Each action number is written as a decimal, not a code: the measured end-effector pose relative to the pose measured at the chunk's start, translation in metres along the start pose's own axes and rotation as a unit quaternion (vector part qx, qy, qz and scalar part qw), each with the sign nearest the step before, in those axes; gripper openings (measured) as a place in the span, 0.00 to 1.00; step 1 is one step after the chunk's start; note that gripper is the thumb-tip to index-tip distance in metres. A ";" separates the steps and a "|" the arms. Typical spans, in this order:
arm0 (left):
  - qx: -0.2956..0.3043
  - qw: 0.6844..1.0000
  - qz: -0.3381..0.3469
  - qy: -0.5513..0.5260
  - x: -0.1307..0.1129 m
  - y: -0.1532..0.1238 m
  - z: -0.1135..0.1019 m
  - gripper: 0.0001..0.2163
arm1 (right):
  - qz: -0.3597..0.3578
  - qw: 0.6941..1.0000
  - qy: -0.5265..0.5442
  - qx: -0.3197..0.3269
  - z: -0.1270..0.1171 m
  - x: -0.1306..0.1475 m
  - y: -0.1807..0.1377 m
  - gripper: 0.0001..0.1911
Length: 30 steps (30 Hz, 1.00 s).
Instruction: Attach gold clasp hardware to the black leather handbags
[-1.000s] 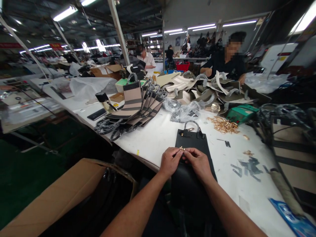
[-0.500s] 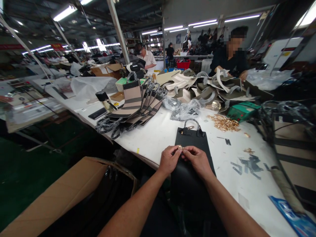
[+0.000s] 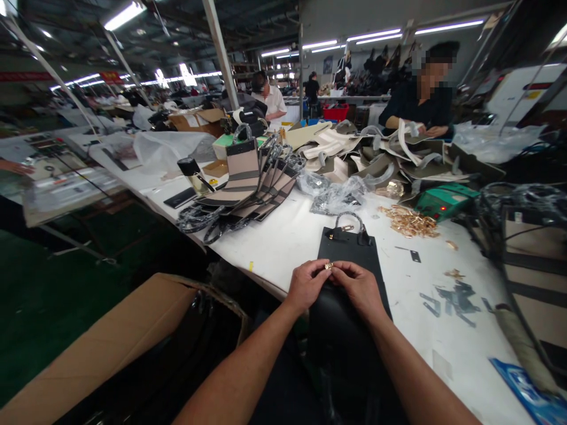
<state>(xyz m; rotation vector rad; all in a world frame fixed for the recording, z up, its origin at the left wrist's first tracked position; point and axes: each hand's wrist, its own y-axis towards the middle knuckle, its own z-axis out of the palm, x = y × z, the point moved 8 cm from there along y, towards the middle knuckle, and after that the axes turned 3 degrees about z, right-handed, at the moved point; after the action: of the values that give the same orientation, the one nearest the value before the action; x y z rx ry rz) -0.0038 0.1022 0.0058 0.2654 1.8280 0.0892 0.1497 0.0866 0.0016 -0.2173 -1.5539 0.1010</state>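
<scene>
Between the fingertips of both hands is a small gold metal fitting (image 3: pixel 328 267); its exact shape is too small to make out. My left hand (image 3: pixel 306 283) pinches it from the left, and my right hand (image 3: pixel 358 285) pinches it from the right. Under and beyond the hands lies a black bag panel (image 3: pixel 343 251), its lower part hanging over the table edge toward me. A wrapped handle (image 3: pixel 352 219) stands up at its far end, with gold hardware beside the handle's base.
Gold fittings (image 3: pixel 410 223) lie heaped by a green box (image 3: pixel 447 200) with a red light. Stacked beige-and-black bag panels (image 3: pixel 243 177) stand to the left. Grey scraps (image 3: pixel 458 301) lie at right. An open cardboard box (image 3: pixel 115 330) is at lower left. A co-worker (image 3: pixel 420 100) works across the table.
The view has shifted slightly, so the scene sits a little further right. Both hands stay together, and the gold fitting appears slightly turned between the fingers. The green box's red light now shows brightly.
</scene>
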 end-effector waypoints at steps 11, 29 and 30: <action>-0.011 1.000 0.005 -0.016 0.004 0.005 -0.004 0.09 | -0.004 0.999 -0.038 0.017 0.000 -0.003 0.002 0.21; 0.035 0.998 -0.019 -0.058 0.006 0.004 -0.003 0.11 | -0.013 0.998 -0.044 0.054 0.000 0.001 -0.005 0.19; 0.034 0.997 -0.019 -0.059 0.006 0.004 -0.003 0.11 | -0.011 0.998 -0.044 0.051 0.000 0.001 -0.005 0.18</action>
<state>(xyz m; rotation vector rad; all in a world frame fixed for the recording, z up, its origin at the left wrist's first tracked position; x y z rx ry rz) -0.0071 0.1079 0.0020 0.2779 1.7204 -0.0160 0.1498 0.0814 0.0039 -0.1155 -1.6336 0.1743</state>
